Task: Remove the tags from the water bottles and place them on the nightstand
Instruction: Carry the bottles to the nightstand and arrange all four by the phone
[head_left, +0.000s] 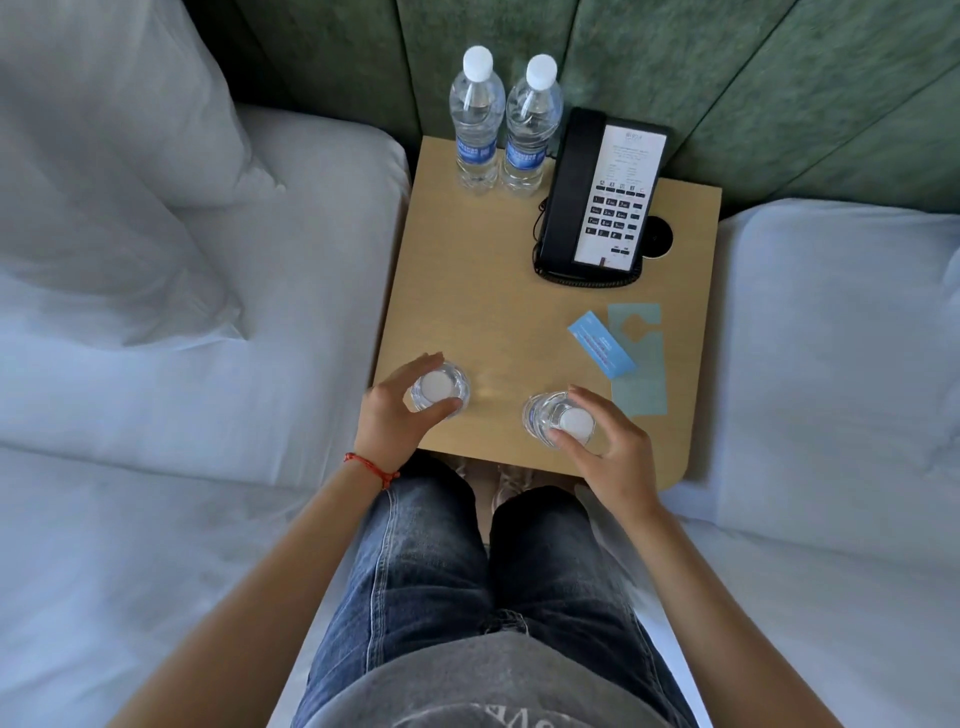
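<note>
Left hand wrapped around the top of a water bottle standing at 7 o'clock on the nightstand; right hand gripping a second bottle at 5 o'clock, fingers over its white cap. Both seen from above, upright as far as I can tell. Two tags lie flat at 3–4 o'clock: a bright blue tag overlapping a pale teal tag (cutout notch near its far end). Two more labelled bottles side by side at 12 o'clock, just left of a black phone. White beds either side.
</note>
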